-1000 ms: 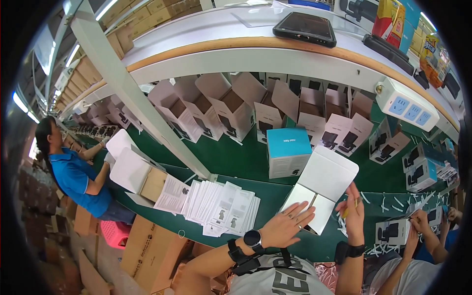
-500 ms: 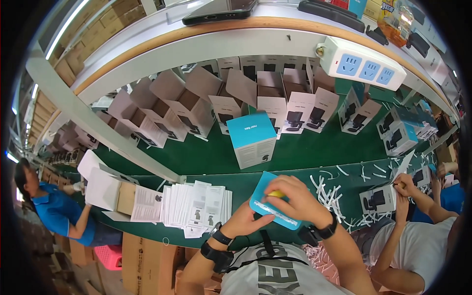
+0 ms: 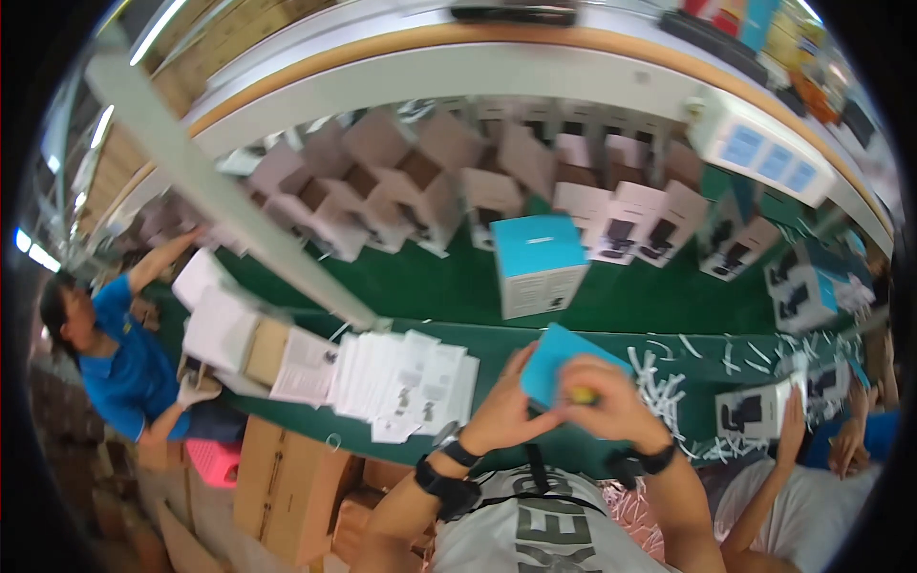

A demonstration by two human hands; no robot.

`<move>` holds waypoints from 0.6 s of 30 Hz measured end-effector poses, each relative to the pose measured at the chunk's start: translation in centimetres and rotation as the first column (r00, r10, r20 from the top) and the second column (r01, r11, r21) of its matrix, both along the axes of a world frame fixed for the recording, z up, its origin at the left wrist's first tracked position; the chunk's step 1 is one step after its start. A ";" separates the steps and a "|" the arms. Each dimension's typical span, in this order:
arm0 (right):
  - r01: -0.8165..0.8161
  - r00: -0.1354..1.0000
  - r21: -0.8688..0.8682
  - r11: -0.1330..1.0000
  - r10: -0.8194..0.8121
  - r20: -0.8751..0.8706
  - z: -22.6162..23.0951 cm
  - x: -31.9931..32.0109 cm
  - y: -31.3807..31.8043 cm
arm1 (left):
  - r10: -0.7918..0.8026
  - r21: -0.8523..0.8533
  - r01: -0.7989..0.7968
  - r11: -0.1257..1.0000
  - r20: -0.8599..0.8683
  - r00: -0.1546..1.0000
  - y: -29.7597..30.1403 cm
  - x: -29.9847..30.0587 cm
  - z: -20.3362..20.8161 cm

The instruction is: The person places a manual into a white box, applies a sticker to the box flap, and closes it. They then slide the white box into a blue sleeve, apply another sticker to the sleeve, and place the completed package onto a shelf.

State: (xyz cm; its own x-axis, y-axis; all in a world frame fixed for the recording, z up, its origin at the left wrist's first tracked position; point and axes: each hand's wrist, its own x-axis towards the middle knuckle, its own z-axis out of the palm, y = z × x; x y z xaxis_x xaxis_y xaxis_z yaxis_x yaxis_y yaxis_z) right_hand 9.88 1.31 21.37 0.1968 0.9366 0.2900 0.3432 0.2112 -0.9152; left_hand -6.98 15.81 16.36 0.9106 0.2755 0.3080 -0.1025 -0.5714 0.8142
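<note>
Green counter (image 3: 430, 286) fills the middle of the view, curving with the lens and running from the left side to the right edge. Rows of open white cartons (image 3: 401, 181) stand along its far side, flaps up, several showing dark items inside. At the left a person in a blue shirt (image 3: 119, 368) reaches up toward a pile of flat white boxes (image 3: 220, 325). Nearer the middle, one closed blue-and-white box (image 3: 540, 265) stands upright on the green surface, well apart from the hands. A fanned stack of white printed leaflets (image 3: 401, 382) lies on the counter's near edge, just left of the hands. Shredded white paper strips (image 3: 669, 392) are scattered to the right.

Both hands meet at the near edge over a small blue box (image 3: 554, 358), held tilted just above the counter. The left hand (image 3: 506, 411) grips its lower left side, fingers curled and thumb against the box. The right hand (image 3: 607, 406) closes around the lower right corner; something small and yellowish shows at its fingers, though the blur makes it hard to identify. Dark bands sit on both wrists.
</note>
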 end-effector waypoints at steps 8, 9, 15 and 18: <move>0.650 0.755 -0.317 0.690 -0.635 0.165 -4.3 8.0 -20.0 | -0.060 -0.220 0.053 0.974 -0.028 0.998 0.7 -1.1 0.5; 0.642 0.766 -0.315 0.699 -0.600 0.228 -4.0 5.6 -19.6 | -0.086 -0.162 0.083 0.983 -0.017 0.996 1.0 -1.0 0.2; 0.643 0.735 -0.090 0.760 -0.580 0.352 -5.6 -4.4 -8.2 | 0.220 0.044 -0.221 0.974 0.029 0.975 -0.4 -1.7 -1.9; 0.699 0.661 0.066 0.712 -0.678 0.323 -8.6 -4.4 -7.3 | 0.208 0.118 -0.210 0.971 0.024 0.978 -0.3 -2.3 -1.9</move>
State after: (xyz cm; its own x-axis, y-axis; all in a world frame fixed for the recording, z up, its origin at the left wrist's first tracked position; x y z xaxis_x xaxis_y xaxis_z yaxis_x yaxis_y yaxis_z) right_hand 5.44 -6.02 12.80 0.7048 0.5865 0.3991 0.6257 -0.2487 -0.7394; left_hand -9.32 15.55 14.47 0.8328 0.4200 0.3606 0.0204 -0.6742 0.7382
